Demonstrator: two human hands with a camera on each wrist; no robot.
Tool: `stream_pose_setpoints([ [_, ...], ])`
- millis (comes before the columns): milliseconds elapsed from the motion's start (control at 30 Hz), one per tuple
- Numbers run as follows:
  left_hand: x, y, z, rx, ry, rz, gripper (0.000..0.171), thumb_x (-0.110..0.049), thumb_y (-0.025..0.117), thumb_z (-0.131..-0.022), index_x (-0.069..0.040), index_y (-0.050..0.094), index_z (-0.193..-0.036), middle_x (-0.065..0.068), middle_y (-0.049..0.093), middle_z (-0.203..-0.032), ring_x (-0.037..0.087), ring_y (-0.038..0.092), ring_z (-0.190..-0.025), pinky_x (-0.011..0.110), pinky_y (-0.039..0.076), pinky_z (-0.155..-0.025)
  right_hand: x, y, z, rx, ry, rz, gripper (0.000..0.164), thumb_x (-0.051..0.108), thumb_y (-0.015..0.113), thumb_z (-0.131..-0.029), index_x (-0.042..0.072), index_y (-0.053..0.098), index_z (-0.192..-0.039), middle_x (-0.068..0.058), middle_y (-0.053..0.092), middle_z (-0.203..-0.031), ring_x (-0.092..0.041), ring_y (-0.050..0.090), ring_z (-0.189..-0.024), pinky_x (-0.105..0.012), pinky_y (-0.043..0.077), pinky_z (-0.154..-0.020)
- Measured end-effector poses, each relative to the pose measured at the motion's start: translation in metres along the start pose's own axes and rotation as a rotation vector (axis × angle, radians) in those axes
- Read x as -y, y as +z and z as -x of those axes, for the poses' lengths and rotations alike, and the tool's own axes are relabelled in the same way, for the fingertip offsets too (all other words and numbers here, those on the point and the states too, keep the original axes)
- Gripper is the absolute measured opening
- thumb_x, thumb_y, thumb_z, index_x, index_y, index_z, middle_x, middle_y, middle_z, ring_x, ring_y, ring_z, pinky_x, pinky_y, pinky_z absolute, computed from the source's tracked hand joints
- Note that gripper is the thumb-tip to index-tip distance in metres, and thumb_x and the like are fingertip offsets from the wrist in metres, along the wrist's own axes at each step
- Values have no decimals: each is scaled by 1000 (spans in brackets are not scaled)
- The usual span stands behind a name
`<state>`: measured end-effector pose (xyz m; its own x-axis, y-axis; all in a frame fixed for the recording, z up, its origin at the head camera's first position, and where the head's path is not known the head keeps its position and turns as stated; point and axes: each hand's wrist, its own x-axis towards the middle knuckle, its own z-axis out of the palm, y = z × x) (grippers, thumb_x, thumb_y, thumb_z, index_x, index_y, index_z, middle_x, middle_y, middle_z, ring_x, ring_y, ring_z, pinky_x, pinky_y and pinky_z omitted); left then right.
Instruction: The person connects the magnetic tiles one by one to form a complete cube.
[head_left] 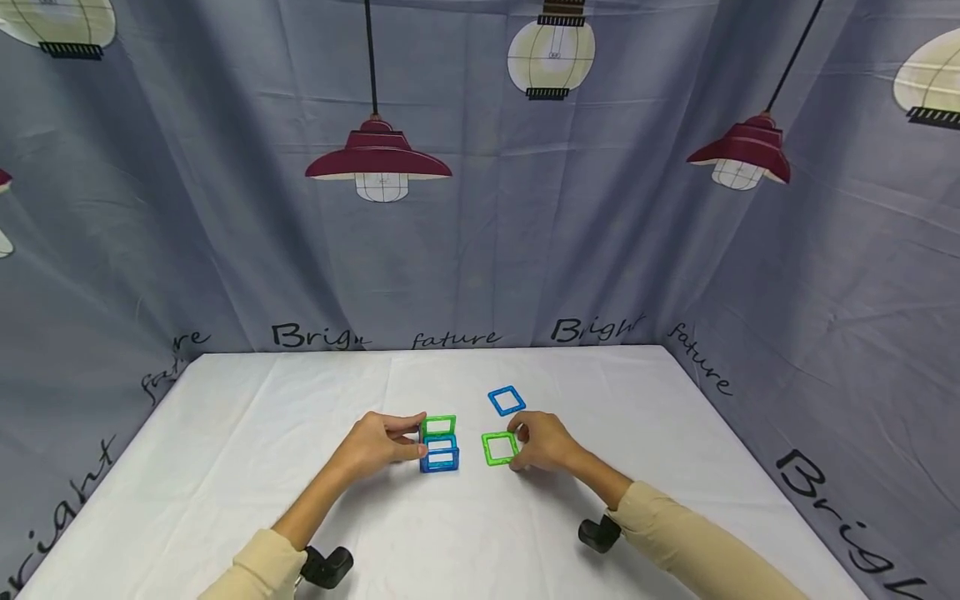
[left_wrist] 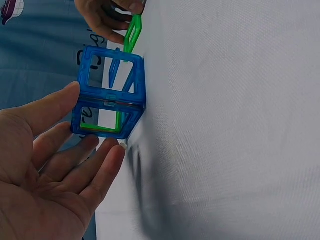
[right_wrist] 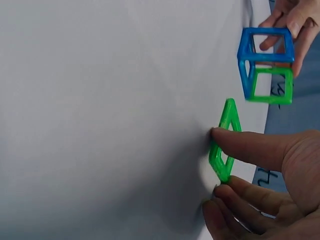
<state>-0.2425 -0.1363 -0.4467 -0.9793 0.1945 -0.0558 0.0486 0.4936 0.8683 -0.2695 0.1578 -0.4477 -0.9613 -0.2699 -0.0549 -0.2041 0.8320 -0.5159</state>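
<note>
My left hand [head_left: 378, 442] holds a small box-like build of magnetic square tiles [head_left: 441, 468] at its left side, thumb and fingers at the edges. Blue frames [left_wrist: 111, 95] make up its near part in the left wrist view, and a green frame [right_wrist: 287, 100] joins them in the right wrist view. With thumb and fingers, my right hand [head_left: 546, 442] pinches a separate green square tile [head_left: 485, 450] by its right edge. That tile stands apart from the build, to its right. A loose blue square tile [head_left: 513, 411] lies behind it on the table.
A white cloth covers the table [head_left: 300, 392]. Grey-blue curtains [head_left: 480, 250] printed with lamps and lettering hang behind and along both sides. Each wrist carries a black camera mount, the left one [head_left: 327, 568] and the right one [head_left: 599, 534].
</note>
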Motion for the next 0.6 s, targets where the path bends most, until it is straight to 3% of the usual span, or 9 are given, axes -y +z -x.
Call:
stream_pose_setpoints([
  [600, -1, 1, -1, -12, -8, 0, 56, -22, 87, -81, -14, 69, -133, 10, 71, -128, 20, 74, -100, 41, 57, -87, 28, 16, -11, 32, -72, -15, 50, 11, 93, -66, 1, 69, -109, -9, 65, -91, -18, 54, -80, -35, 49, -73],
])
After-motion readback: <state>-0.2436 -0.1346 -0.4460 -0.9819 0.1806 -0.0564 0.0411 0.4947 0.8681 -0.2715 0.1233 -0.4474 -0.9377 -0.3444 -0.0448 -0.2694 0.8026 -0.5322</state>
